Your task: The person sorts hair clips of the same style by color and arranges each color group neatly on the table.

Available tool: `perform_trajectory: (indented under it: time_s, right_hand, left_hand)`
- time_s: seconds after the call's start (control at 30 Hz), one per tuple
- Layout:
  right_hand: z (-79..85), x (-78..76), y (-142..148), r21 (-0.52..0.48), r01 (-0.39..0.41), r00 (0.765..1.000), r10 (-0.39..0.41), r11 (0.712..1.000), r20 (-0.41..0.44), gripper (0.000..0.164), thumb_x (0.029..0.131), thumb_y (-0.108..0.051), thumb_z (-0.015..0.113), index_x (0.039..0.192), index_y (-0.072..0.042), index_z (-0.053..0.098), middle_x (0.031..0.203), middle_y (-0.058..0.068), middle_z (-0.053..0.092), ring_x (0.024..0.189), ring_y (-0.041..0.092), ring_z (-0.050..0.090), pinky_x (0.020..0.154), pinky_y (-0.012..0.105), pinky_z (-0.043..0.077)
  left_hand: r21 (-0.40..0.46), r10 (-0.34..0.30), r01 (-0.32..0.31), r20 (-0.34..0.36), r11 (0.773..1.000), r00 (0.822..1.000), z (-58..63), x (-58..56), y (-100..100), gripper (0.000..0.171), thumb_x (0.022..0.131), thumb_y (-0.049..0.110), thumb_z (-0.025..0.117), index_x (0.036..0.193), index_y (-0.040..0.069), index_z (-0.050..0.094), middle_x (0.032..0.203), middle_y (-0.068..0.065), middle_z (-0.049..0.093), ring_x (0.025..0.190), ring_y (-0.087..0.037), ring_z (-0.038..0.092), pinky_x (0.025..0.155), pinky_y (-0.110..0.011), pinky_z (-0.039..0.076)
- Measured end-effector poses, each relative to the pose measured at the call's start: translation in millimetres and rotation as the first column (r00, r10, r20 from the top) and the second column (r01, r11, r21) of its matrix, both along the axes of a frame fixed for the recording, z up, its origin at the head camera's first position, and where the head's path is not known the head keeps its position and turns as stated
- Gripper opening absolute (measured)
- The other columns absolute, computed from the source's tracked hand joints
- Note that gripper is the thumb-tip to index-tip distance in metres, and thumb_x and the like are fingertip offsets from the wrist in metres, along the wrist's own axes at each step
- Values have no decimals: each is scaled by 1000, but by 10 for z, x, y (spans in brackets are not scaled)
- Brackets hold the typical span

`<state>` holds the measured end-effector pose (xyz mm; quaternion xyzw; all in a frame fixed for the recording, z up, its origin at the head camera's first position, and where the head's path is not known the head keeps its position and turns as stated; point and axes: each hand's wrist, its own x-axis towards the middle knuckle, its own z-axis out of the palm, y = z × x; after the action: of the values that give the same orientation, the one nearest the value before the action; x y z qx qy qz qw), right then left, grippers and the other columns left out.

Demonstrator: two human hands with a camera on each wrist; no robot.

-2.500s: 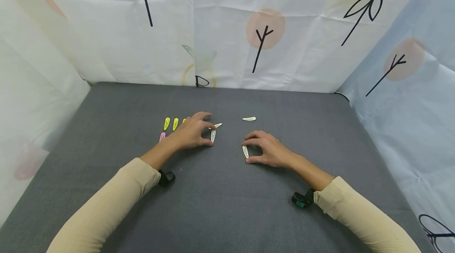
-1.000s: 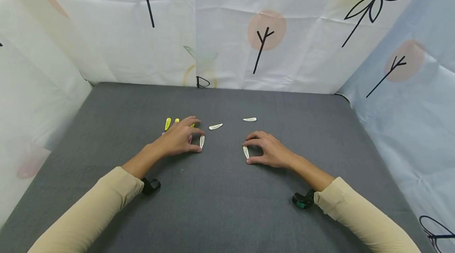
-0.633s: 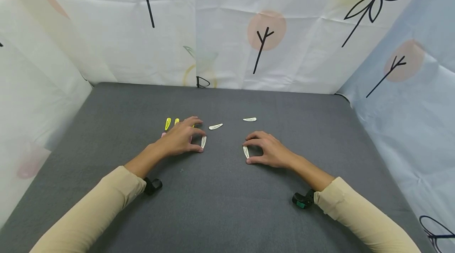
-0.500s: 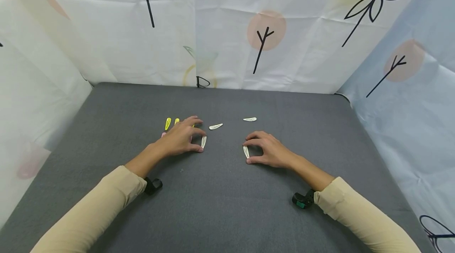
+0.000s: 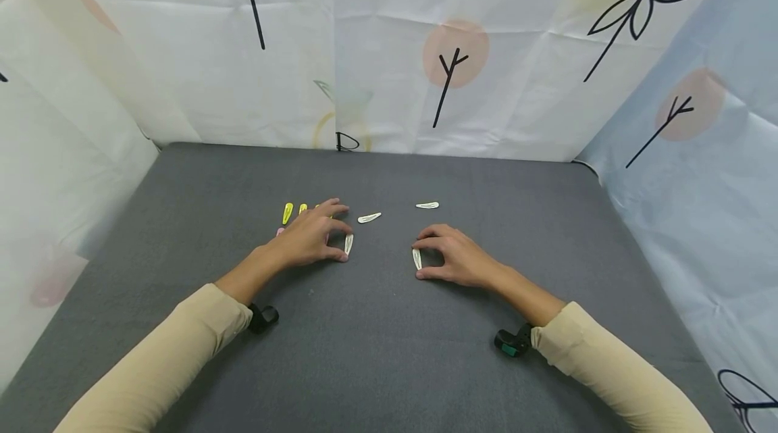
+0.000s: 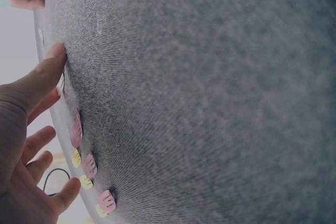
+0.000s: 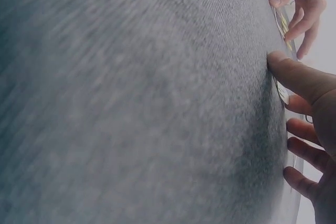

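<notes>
My left hand (image 5: 306,237) pinches a white snap hair clip (image 5: 349,244) lengthwise, thumb at its near end and index finger at its far end. The clip lies on or just over the grey cloth. My right hand (image 5: 456,256) holds a second white snap clip (image 5: 417,259) the same way, a short gap to the right. Beyond them lie two more white clips, one slanted (image 5: 369,217) and one nearly level (image 5: 427,205). In the left wrist view, several pink clips (image 6: 107,201) and yellow clips (image 6: 86,182) lie past my left hand's fingers.
The left hand partly covers the row of yellow clips (image 5: 288,213) and a pink clip (image 5: 280,231) in the head view. A grey cloth (image 5: 389,352) covers the table. Printed white curtains (image 5: 389,48) enclose its back and sides. A camera is strapped to each wrist.
Over the earlier frames my left hand has drawn its white clip left and nearer, away from the slanted white clip. Just now my right hand has shifted slightly left with its clip.
</notes>
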<state>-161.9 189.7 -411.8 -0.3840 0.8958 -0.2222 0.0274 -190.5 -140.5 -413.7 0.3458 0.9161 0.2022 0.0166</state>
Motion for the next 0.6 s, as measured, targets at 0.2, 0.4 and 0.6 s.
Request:
perform_trajectory:
  time_s: [0.2,0.4,0.6]
  right_hand:
    - [-14,-24,-86,5,4,1000,-4,1000,-25,50,81,-38,83,119,-8,72,123,8,62,117,27,56,98,48,44]
    - [-33,-61,-223,7,14,998,-13,1000,-61,49,81,-39,83,118,-9,72,123,8,62,118,25,56,100,45,44]
    - [-1,-113,-422,16,19,998,-18,1000,-58,49,81,-40,83,118,-9,72,124,8,62,118,25,57,99,45,45]
  left_hand:
    - [1,1,-1,10,1000,1000,15,5,-3,46,74,36,89,111,13,77,144,-18,51,144,-39,32,99,-68,36]
    - [3,2,-2,20,1000,1000,2,0,-14,46,73,36,89,112,13,77,146,-18,50,145,-38,30,100,-70,34]
    - [0,0,0,24,1000,1000,0,-7,-9,47,74,37,88,113,12,76,147,-18,49,146,-39,29,101,-69,34]
